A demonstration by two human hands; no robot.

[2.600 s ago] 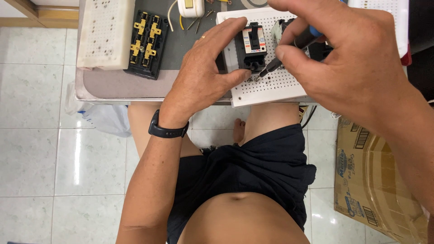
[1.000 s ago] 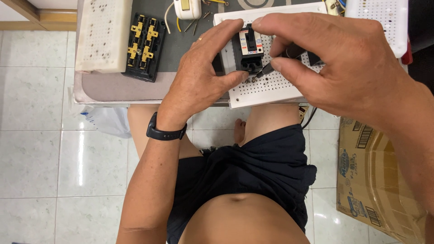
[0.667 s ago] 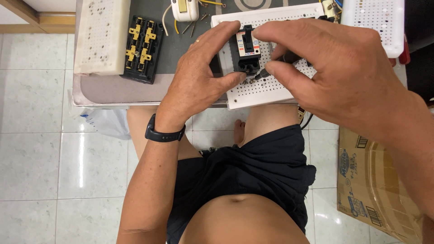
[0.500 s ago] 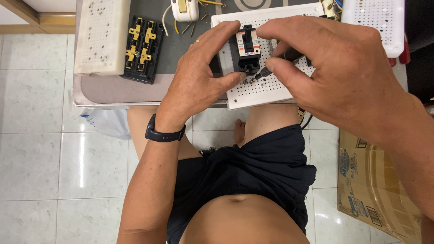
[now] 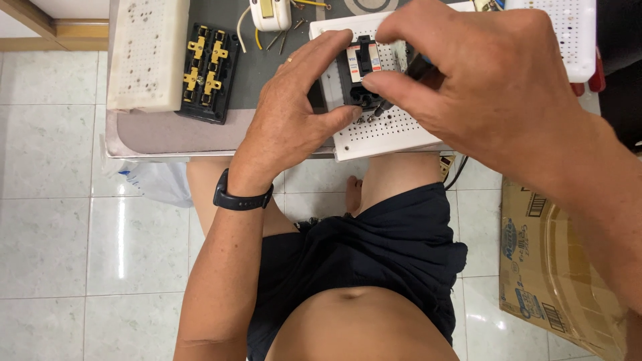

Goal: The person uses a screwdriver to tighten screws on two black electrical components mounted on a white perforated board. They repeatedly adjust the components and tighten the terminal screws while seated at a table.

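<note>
A small black circuit breaker sits on a white perforated board at the tabletop's near edge. The left hand pinches its left side, apparently steadying it, while the right hand grips a dark-handled tool whose tip meets the breaker's near end. A black terminal block lies well apart on the left, leaving open room.

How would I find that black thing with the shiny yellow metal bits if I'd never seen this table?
Start at the grey table and go to its left end, where a tall white perforated block stands. Right beside it, on the side nearer the left hand, lies the black switch base. It is the only black piece with yellow brass clips on top, and no hand touches it.
</note>
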